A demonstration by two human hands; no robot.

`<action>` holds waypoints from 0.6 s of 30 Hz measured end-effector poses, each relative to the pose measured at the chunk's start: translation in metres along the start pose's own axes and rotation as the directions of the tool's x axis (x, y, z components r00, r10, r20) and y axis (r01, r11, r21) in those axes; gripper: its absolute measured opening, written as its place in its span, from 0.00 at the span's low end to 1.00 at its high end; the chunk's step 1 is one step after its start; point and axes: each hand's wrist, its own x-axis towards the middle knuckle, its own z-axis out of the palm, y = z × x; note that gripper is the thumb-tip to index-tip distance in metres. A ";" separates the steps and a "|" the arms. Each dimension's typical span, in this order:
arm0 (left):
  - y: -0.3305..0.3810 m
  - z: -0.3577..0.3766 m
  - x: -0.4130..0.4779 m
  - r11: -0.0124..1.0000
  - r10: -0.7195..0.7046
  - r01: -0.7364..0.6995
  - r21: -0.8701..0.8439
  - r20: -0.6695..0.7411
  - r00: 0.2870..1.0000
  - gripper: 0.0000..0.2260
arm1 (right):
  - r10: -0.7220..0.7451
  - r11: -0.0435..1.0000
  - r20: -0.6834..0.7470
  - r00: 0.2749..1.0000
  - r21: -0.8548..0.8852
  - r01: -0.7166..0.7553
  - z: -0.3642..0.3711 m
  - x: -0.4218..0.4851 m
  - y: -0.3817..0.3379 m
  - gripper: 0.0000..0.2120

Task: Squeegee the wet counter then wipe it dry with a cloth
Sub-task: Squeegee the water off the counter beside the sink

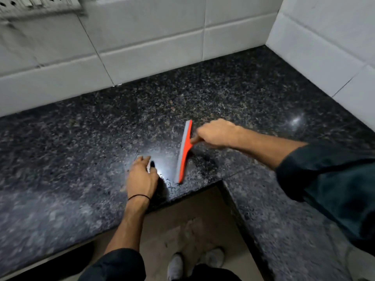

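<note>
The counter [85,138] is dark speckled granite, L-shaped, with a bright wet-looking glare near its inner corner. An orange squeegee [184,153] with a grey blade stands on it, its blade running from far to near. My right hand [215,133] is closed round its handle, to the right of the blade. My left hand [142,177] rests on the counter left of the squeegee, fingers curled over a small pale object [148,166] that may be a cloth; most of it is hidden.
White tiled walls [154,47] back the counter at the far side and at the right. A socket strip [38,5] hangs at the top left. The counter's inner corner edge [220,182] drops to a tan floor where my shoes [194,262] stand.
</note>
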 end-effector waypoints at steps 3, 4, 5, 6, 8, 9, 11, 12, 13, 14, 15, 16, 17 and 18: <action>0.034 0.028 0.001 0.981 0.192 -0.193 0.006 0.095 0.977 0.18 | 0.079 0.997 0.094 0.992 0.003 -0.079 0.022 -0.063 0.027 0.22; 0.048 0.039 -0.001 0.962 0.266 -0.271 0.018 0.145 0.953 0.19 | 0.123 0.992 0.117 0.985 -0.002 -0.124 0.031 -0.085 0.037 0.22; 0.062 0.051 -0.006 0.936 0.335 -0.349 0.040 0.198 0.921 0.20 | 0.175 0.984 0.140 0.975 -0.006 -0.176 0.041 -0.107 0.048 0.22; 0.075 0.061 -0.011 0.910 0.385 -0.411 0.061 0.250 0.888 0.21 | 0.229 0.973 0.166 0.959 -0.008 -0.231 0.051 -0.128 0.057 0.22; 0.102 0.083 -0.025 0.854 0.454 -0.514 0.076 0.370 0.810 0.23 | 0.345 0.937 0.200 0.917 -0.010 -0.350 0.072 -0.172 0.076 0.24; 0.114 0.094 -0.033 0.823 0.480 -0.563 0.080 0.430 0.764 0.23 | 0.395 0.915 0.209 0.895 -0.001 -0.403 0.084 -0.195 0.084 0.25; 0.136 0.113 -0.051 0.761 0.510 -0.643 0.088 0.531 0.677 0.24 | 0.472 0.872 0.231 0.851 0.024 -0.490 0.107 -0.232 0.097 0.25; 0.146 0.123 -0.060 0.729 0.519 -0.678 0.092 0.573 0.635 0.25 | 0.502 0.850 0.238 0.832 0.041 -0.525 0.120 -0.252 0.100 0.25; 0.155 0.132 -0.070 0.699 0.522 -0.708 0.098 0.607 0.599 0.25 | 0.526 0.830 0.246 0.814 0.061 -0.554 0.132 -0.270 0.102 0.25; 0.162 0.140 -0.078 0.676 0.516 -0.729 0.107 0.638 0.572 0.26 | 0.545 0.813 0.249 0.801 0.078 -0.577 0.143 -0.287 0.102 0.25; 0.168 0.147 -0.086 0.653 0.509 -0.748 0.116 0.665 0.547 0.27 | 0.565 0.796 0.248 0.787 0.089 -0.599 0.153 -0.304 0.100 0.24; 0.171 0.153 -0.091 0.636 0.505 -0.762 0.125 0.679 0.533 0.27 | 0.580 0.784 0.245 0.777 0.089 -0.614 0.163 -0.316 0.098 0.25; 0.175 0.157 -0.097 0.621 0.504 -0.772 0.133 0.687 0.523 0.28 | 0.595 0.772 0.248 0.764 0.086 -0.630 0.171 -0.329 0.095 0.26; 0.176 0.161 -0.101 0.617 0.498 -0.774 0.143 0.690 0.525 0.28 | 0.603 0.764 0.252 0.757 0.090 -0.639 0.178 -0.339 0.093 0.29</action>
